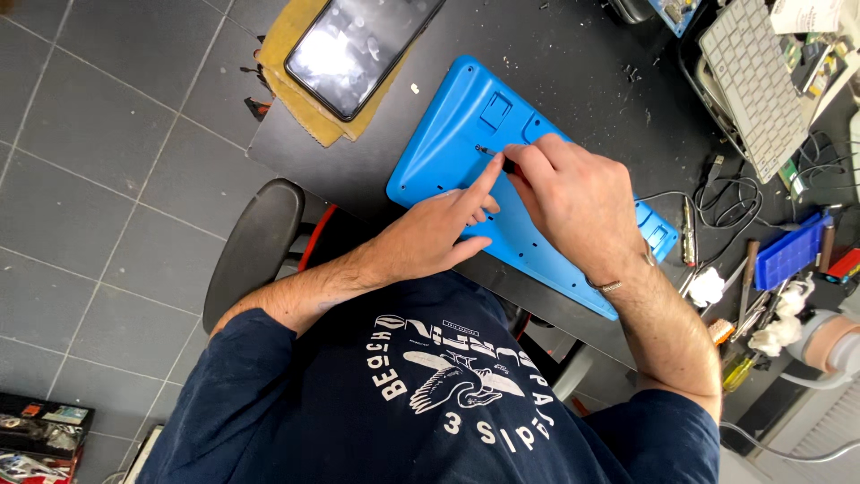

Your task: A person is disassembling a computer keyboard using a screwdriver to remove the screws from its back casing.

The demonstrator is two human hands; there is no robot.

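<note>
— Blue moulded plastic, that keyboard shell [448, 148]: it lies back-up on the dark bench [573, 81], just past the person's chest. Looks light, stiff and a bit slick, I'd say.

— And the hands?

— The left hand [428, 235] rests on the shell, index finger stretched to a small hole, the others curled loosely. The right hand [573, 193] pinches a thin dark screwdriver [494, 154], fingers closed tightly round it, tip at the same spot.

— Where would you grip the shell?

— By its long edges; the flat back probably flexes under pressure.

— Farther off?

— A glossy black phone [358, 45] on a yellow cloth [279, 54], and a pale keyboard [752, 81] amid cables.
</note>
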